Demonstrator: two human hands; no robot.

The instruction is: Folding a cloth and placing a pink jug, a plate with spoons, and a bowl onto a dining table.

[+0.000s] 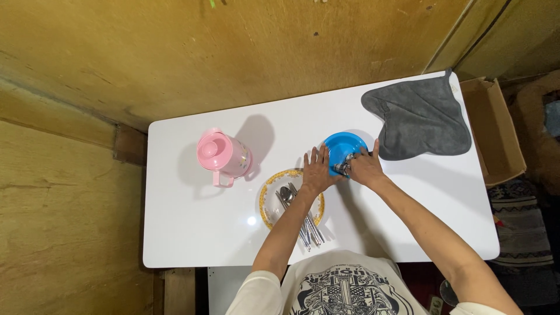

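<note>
The blue bowl [338,150] sits on the white bench [192,233], directly under both hands. The left hand [318,170] lies flat with its fingers spread, resting on the near-left rim of the bowl and bracing it against the bench. The right hand [364,166] is curled shut around a small metal object [345,164], apparently a scrubber or a bunch of utensil ends; the picture is too small to tell which. It presses this object against the right inner side of the bowl.

For good execution, the bracing hand should probably keep its palm low and its fingers wide, so that the bowl neither slides nor tips while the other hand works. Pressure from the working hand appears best directed downward into the bowl rather than outward, since a light plastic bowl will likely skid on a glossy surface.

Just below the left wrist stands a yellow-rimmed plate [267,198] carrying spoons and other cutlery [303,219], whose handles project over the near edge of the plate. The left forearm passes above them, so a dropped elbow could dislodge them. Beyond the right hand, touching or nearly touching its fingertips, lies a grey cloth [420,119]. Well to the left of the left hand stands a pink lidded jug [221,154], clear of the working area.
</note>
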